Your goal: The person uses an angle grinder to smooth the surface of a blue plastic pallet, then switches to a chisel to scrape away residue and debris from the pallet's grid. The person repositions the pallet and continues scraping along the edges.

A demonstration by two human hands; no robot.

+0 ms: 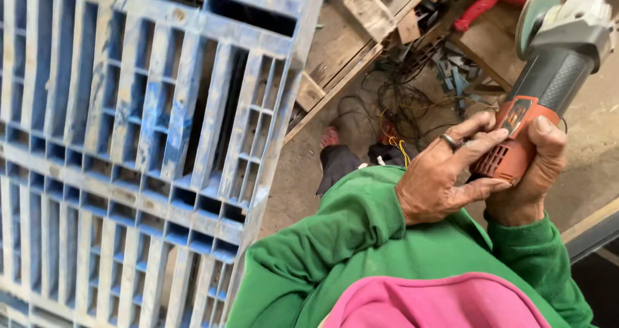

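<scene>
Both hands grip orange-grey angle grinder (pixel 548 77), raised at frame right, disc up. Left hand (pixel 445 173), ring on finger, wraps orange rear; right hand (pixel 532 173) clasps it from other side. Blue plastic pallet (pixel 129 147) left, tangled wires (pixel 406 102) on ground.

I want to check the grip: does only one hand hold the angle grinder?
No, both the left hand and the right hand wrap the orange rear of the angle grinder.

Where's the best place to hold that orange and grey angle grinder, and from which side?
Grip the orange and grey angle grinder by its slim orange rear body, coming from the tail end, as the left hand and right hand do. The grey disc sits at the far head, so that end is probably best avoided.
</scene>
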